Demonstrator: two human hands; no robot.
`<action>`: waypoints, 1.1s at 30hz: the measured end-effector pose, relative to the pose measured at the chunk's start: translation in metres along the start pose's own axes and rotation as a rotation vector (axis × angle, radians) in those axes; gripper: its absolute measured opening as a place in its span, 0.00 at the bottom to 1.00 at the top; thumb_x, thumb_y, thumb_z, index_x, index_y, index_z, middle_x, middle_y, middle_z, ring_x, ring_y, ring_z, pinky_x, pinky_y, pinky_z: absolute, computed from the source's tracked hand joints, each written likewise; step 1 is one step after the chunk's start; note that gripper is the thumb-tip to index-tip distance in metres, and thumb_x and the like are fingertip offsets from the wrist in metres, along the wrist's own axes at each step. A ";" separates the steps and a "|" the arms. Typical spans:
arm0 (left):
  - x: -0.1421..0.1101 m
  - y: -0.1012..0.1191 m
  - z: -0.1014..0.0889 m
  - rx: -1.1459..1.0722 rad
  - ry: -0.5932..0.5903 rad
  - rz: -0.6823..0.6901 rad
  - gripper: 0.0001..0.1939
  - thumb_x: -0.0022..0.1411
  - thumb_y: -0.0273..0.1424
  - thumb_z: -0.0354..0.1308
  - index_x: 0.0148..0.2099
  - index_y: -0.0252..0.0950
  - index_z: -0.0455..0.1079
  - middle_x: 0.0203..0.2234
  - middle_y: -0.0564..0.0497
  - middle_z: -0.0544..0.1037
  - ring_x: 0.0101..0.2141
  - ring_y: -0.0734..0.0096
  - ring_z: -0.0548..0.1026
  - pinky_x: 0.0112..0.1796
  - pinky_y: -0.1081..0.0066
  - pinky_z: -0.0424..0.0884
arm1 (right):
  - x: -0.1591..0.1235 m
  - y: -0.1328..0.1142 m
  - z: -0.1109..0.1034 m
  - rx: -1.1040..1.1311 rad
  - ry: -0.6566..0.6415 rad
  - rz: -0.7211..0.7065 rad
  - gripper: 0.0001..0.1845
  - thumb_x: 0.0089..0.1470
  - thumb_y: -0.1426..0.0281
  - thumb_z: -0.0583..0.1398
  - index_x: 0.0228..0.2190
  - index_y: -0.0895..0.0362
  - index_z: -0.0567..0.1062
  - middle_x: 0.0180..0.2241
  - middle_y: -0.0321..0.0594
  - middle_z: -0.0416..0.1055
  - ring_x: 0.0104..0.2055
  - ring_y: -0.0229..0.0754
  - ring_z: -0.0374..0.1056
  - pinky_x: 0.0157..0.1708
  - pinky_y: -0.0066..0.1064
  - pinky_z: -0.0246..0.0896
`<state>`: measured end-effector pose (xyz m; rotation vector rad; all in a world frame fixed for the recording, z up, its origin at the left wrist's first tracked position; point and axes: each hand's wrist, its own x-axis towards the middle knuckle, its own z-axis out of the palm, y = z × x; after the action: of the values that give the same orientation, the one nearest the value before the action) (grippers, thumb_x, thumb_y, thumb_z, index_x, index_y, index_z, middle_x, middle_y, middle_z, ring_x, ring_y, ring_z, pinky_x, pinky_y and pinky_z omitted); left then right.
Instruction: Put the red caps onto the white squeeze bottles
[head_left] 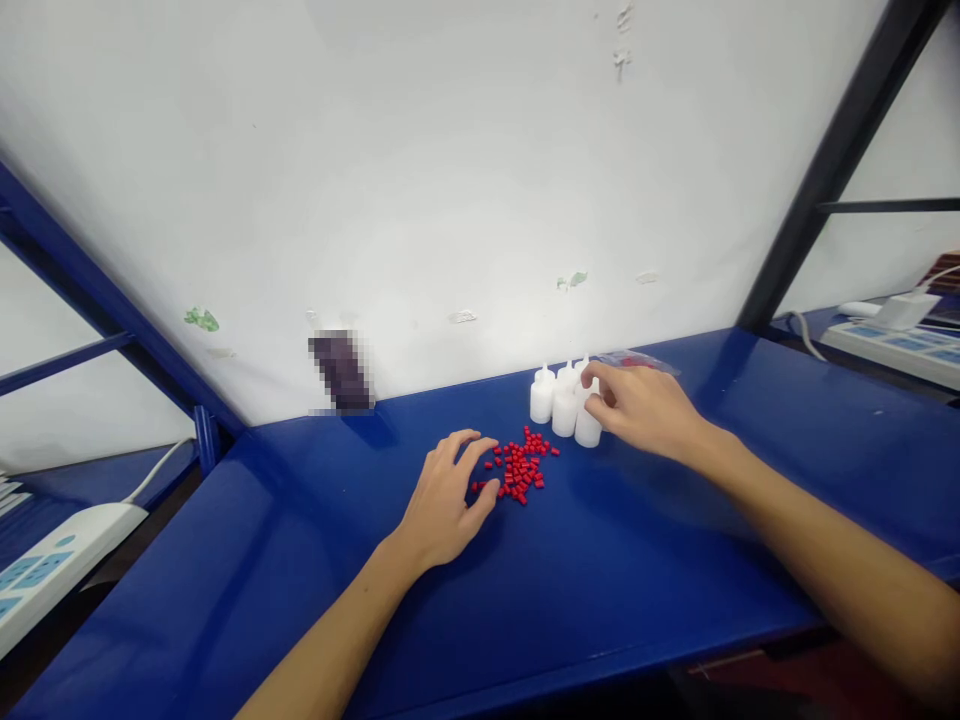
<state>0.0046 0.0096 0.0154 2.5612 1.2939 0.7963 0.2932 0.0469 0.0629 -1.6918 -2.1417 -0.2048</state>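
Note:
On the blue tabletop, a loose pile of small red caps lies in front of a cluster of small white squeeze bottles with pointed tips. My left hand rests at the pile's left side, fingers curved and apart, with thumb and fingertips close to the nearest caps. Around the top of the front right white bottle, the thumb and forefinger of my right hand are curled. They hide that bottle's tip, and whether a cap is between them does not show. Another white bottle stands upright at the cluster's left.
Behind the bottles lies a clear plastic bag with something red in it. A pixelated dark object leans on the white wall at the back left. Power strips and metal frame posts flank the table.

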 end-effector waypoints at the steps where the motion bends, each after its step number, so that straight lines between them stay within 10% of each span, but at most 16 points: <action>1: 0.001 0.001 0.002 0.019 -0.036 -0.018 0.22 0.68 0.38 0.50 0.62 0.43 0.61 0.61 0.43 0.62 0.60 0.53 0.62 0.57 0.52 0.61 | 0.000 0.000 0.000 0.011 -0.009 -0.005 0.11 0.54 0.69 0.53 0.38 0.55 0.71 0.26 0.36 0.75 0.26 0.42 0.67 0.23 0.30 0.42; 12: 0.026 0.009 0.029 0.059 -0.339 -0.060 0.42 0.60 0.60 0.49 0.71 0.53 0.43 0.71 0.43 0.41 0.68 0.36 0.40 0.60 0.31 0.42 | 0.001 0.001 0.000 0.114 -0.030 -0.028 0.10 0.50 0.70 0.54 0.36 0.54 0.69 0.26 0.34 0.73 0.25 0.40 0.66 0.24 0.29 0.45; 33: 0.055 0.012 0.032 0.103 -0.466 0.217 0.26 0.71 0.46 0.41 0.68 0.53 0.52 0.70 0.49 0.46 0.68 0.46 0.43 0.61 0.34 0.44 | 0.000 0.002 -0.001 0.360 0.284 -0.084 0.09 0.58 0.63 0.57 0.29 0.56 0.69 0.25 0.33 0.66 0.25 0.37 0.61 0.28 0.29 0.52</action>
<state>0.0569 0.0486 0.0139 2.7682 0.9450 0.1377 0.2952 0.0469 0.0635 -1.2877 -1.9048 -0.0710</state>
